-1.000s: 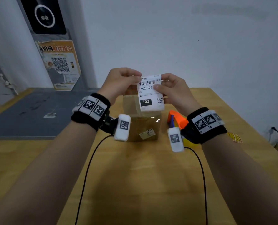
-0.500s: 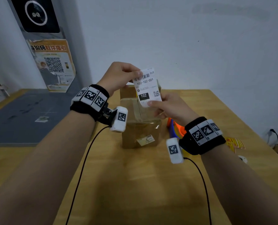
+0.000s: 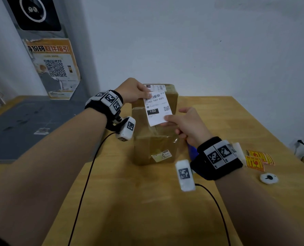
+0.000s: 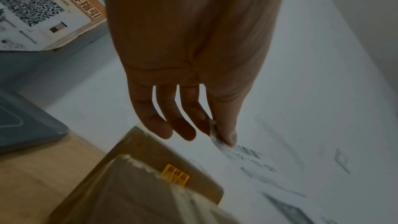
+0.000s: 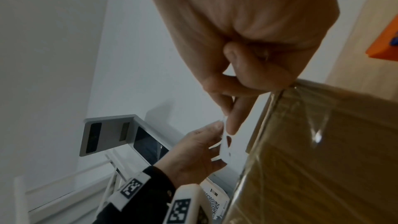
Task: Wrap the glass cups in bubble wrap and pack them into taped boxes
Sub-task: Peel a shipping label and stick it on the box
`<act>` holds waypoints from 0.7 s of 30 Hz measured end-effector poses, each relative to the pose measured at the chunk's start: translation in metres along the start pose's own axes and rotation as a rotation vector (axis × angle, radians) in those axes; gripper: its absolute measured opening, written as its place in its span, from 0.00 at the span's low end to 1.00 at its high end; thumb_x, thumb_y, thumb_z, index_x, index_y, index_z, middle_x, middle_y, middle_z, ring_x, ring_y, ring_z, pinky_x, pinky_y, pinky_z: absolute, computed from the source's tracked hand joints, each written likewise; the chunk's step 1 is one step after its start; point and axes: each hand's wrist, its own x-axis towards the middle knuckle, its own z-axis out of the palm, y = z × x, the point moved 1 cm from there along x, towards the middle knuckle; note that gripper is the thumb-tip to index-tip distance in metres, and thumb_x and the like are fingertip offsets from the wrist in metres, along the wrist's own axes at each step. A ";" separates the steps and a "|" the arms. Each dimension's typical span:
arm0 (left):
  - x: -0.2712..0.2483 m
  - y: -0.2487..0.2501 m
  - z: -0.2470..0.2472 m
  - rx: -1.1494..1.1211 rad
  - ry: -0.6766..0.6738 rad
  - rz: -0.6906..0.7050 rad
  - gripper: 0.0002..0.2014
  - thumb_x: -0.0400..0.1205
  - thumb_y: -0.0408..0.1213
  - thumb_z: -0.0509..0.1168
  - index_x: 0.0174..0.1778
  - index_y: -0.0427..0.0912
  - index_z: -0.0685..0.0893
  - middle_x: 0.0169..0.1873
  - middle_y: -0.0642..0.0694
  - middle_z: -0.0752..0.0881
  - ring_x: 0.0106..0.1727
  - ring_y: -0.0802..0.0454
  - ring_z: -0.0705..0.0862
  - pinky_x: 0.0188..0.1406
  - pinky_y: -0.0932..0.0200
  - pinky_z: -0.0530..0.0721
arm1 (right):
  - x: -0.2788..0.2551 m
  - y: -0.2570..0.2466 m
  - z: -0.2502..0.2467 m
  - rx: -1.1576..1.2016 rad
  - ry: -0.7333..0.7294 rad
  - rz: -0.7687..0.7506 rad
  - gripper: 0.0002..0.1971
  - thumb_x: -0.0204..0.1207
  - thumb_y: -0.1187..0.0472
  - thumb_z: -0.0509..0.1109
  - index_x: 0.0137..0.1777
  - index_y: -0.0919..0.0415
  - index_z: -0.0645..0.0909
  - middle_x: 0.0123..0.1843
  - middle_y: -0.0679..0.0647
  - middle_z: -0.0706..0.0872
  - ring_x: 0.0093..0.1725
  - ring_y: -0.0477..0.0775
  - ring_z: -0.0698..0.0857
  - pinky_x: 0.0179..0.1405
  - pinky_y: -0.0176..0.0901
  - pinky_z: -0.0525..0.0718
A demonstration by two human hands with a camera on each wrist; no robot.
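Dim, flat indoor light; soft arm shadows fall on the table (image 3: 147,201); wide-angle bending at the edges (strongest in both wrist views); tape glare on the box (image 5: 316,135); close fingers (image 4: 163,122) blurred.

White wall (image 3: 201,50), wooden table (image 3: 147,201)

Parcel packing and pickup point

Taped cardboard boxes (image 3: 154,139) at 12 o'clock, QR pickup poster (image 3: 54,68) at 10, fragile stickers (image 3: 257,159) at 3.

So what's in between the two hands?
The white shipping label: the left hand pinches its top corner, the right hand its bottom edge, above the taped box. The head view shows it best.
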 end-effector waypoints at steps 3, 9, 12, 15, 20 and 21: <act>0.009 -0.009 0.006 0.082 -0.054 0.014 0.13 0.78 0.43 0.80 0.58 0.49 0.94 0.56 0.53 0.91 0.57 0.54 0.86 0.57 0.58 0.84 | 0.001 -0.002 0.001 -0.123 -0.011 0.035 0.28 0.81 0.62 0.77 0.71 0.57 0.62 0.41 0.55 0.95 0.17 0.45 0.70 0.13 0.34 0.63; 0.017 -0.022 0.011 0.148 -0.103 -0.004 0.12 0.77 0.45 0.81 0.56 0.51 0.94 0.49 0.57 0.90 0.54 0.59 0.84 0.47 0.62 0.80 | 0.003 -0.013 0.009 -0.340 -0.102 0.054 0.29 0.82 0.60 0.76 0.75 0.57 0.62 0.39 0.53 0.95 0.15 0.45 0.70 0.15 0.34 0.62; 0.019 -0.027 0.012 0.171 -0.116 -0.004 0.12 0.77 0.45 0.81 0.55 0.51 0.93 0.46 0.61 0.87 0.51 0.62 0.81 0.48 0.63 0.77 | 0.004 -0.015 0.012 -0.435 -0.132 0.063 0.28 0.82 0.60 0.75 0.73 0.57 0.62 0.38 0.53 0.95 0.14 0.45 0.71 0.16 0.34 0.63; 0.020 -0.030 0.014 0.180 -0.126 -0.009 0.09 0.77 0.45 0.81 0.52 0.53 0.93 0.44 0.63 0.86 0.50 0.63 0.80 0.52 0.62 0.77 | 0.006 -0.018 0.014 -0.482 -0.150 0.057 0.26 0.82 0.60 0.76 0.70 0.57 0.63 0.38 0.53 0.95 0.14 0.45 0.71 0.16 0.34 0.64; 0.020 -0.033 0.016 0.184 -0.134 -0.032 0.10 0.77 0.44 0.81 0.52 0.50 0.93 0.42 0.60 0.87 0.45 0.63 0.81 0.39 0.65 0.76 | 0.008 -0.018 0.015 -0.517 -0.162 0.063 0.23 0.81 0.61 0.76 0.65 0.55 0.65 0.37 0.53 0.95 0.14 0.45 0.72 0.15 0.32 0.64; 0.021 -0.033 0.016 0.184 -0.137 -0.035 0.11 0.77 0.44 0.81 0.53 0.49 0.93 0.42 0.59 0.87 0.45 0.63 0.81 0.38 0.64 0.76 | 0.008 -0.018 0.014 -0.516 -0.163 0.064 0.22 0.80 0.61 0.76 0.64 0.54 0.66 0.37 0.53 0.95 0.15 0.45 0.72 0.17 0.33 0.64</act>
